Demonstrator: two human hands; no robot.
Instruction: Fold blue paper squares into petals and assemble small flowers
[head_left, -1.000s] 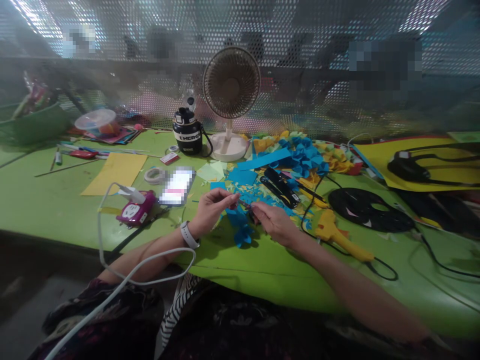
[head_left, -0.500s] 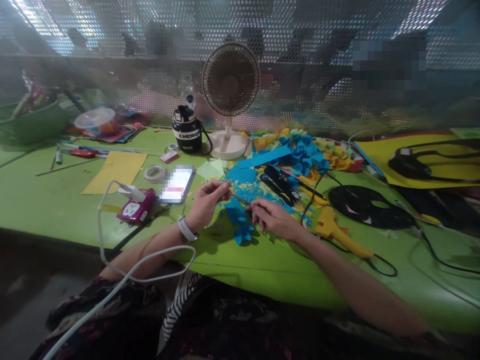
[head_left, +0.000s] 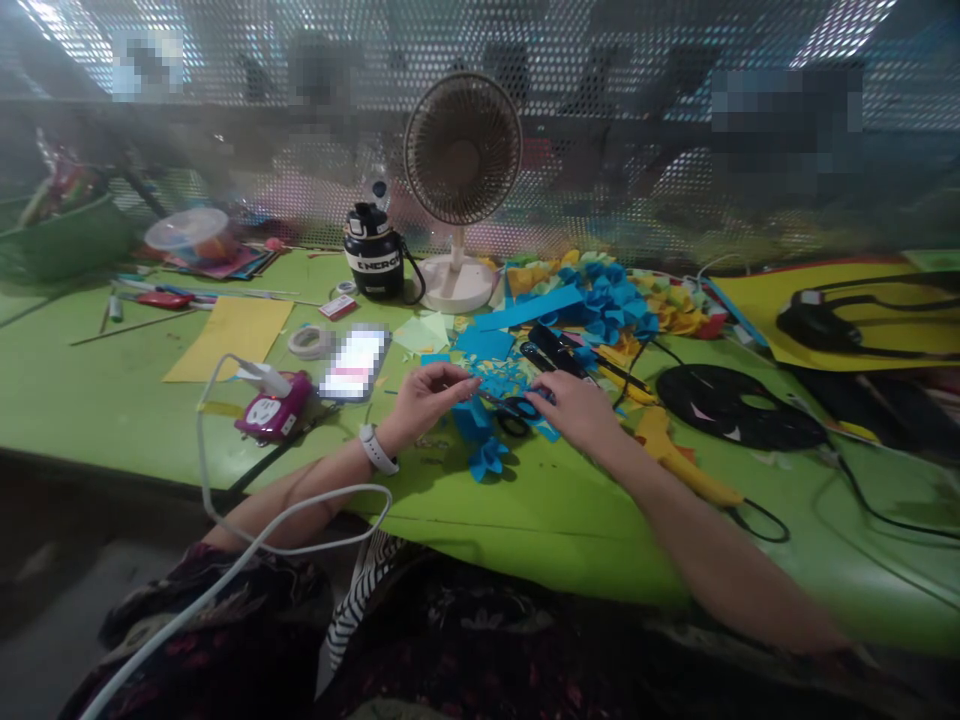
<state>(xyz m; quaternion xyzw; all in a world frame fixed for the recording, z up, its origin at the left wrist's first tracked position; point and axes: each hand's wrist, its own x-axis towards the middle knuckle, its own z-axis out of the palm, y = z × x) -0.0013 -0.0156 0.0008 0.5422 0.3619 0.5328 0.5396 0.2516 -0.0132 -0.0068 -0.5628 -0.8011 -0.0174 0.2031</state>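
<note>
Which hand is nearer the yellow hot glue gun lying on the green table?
Right. The right hand is just left of the yellow hot glue gun, not touching it; the left hand is farther left, beyond the black-handled scissors.

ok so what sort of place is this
Looks like a paper-craft workspace: a green table covered in cut blue paper scraps, with scissors and a yellow glue gun.

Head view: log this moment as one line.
left hand: pinched, held item unclear | right hand: open, near black scissors | blue paper scraps on green table
</note>
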